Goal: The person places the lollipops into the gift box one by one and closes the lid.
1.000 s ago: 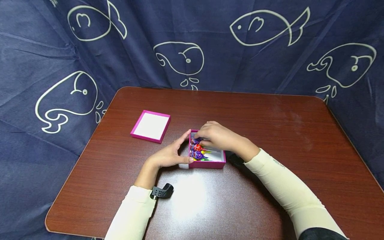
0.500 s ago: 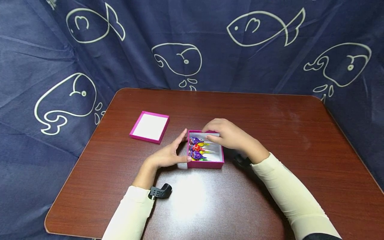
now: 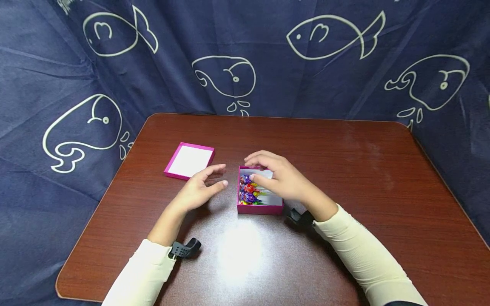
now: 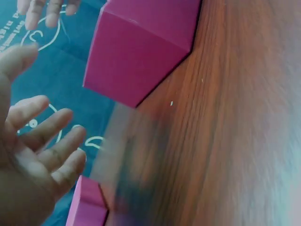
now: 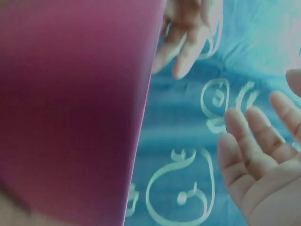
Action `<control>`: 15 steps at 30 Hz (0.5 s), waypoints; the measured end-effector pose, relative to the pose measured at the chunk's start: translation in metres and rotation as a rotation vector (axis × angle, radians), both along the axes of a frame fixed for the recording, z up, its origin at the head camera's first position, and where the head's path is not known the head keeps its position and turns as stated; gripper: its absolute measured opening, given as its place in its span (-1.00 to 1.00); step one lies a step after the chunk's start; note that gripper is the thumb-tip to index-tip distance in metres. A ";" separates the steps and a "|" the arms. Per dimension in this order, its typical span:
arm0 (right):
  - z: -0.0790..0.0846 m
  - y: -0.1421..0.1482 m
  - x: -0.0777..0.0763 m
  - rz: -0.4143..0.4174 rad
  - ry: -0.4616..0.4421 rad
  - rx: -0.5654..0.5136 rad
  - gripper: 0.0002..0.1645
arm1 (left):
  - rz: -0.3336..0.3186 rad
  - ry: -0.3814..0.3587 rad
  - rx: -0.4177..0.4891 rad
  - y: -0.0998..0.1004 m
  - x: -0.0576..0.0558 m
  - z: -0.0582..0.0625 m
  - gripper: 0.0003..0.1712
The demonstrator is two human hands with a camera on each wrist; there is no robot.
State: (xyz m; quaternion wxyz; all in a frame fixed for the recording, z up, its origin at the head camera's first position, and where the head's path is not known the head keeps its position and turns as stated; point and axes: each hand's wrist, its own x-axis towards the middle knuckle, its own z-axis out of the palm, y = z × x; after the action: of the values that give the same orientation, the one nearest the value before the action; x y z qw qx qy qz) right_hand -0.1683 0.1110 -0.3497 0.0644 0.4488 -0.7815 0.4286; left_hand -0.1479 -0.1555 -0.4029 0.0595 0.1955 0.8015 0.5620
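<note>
A magenta box (image 3: 260, 210) with a white inside stands open-topped on the table. Several lollipops (image 3: 249, 188) in purple, red and yellow wrappers lie in it, heads toward its left wall. Over the box's far right part hovers my right hand (image 3: 285, 176), fingers loosely bent and thumb apart; its palm, seen in the right wrist view, holds nothing. My left hand (image 3: 197, 190) is apart from the box on its left side, thumb and fingers spread with nothing between them. The left wrist view shows that hand (image 4: 40, 155) beside the box's outer wall (image 4: 136, 56).
Behind my left hand lies the magenta lid (image 3: 189, 160), white inside facing up. The brown wooden table (image 3: 325, 144) has a bright glare in front of the box. A blue curtain (image 3: 268, 97) with white fish and whale drawings hangs behind the table.
My left hand has let go of the box's left side and moved left. My right hand came up out of the lollipops, moved right, then back left a little over the box.
</note>
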 end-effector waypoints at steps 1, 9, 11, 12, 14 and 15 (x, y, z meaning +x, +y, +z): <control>0.000 -0.006 0.003 0.011 -0.016 -0.013 -0.69 | 0.027 0.004 0.016 -0.005 0.002 0.001 -0.43; -0.005 -0.049 0.027 -0.033 -0.233 -0.012 -0.48 | 0.271 0.007 -0.023 -0.059 0.019 0.007 -0.58; -0.007 -0.061 0.032 -0.065 -0.289 0.008 -0.44 | 0.335 0.009 -0.054 -0.074 0.020 0.008 -0.57; -0.009 -0.066 0.035 -0.073 -0.321 0.013 -0.42 | 0.370 0.001 -0.062 -0.081 0.020 0.010 -0.55; -0.012 -0.078 0.039 -0.085 -0.362 0.024 -0.37 | 0.442 -0.009 -0.083 -0.094 0.019 0.012 -0.52; -0.013 -0.083 0.041 -0.089 -0.378 0.030 -0.35 | 0.473 -0.016 -0.087 -0.100 0.017 0.013 -0.50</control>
State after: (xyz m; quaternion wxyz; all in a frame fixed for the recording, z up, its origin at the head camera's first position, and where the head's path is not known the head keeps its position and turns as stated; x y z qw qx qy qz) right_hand -0.1272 0.0281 -0.3629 -0.0713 0.3262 -0.8051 0.4903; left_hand -0.1312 -0.2557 -0.3896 -0.0591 -0.0048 0.8481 0.5266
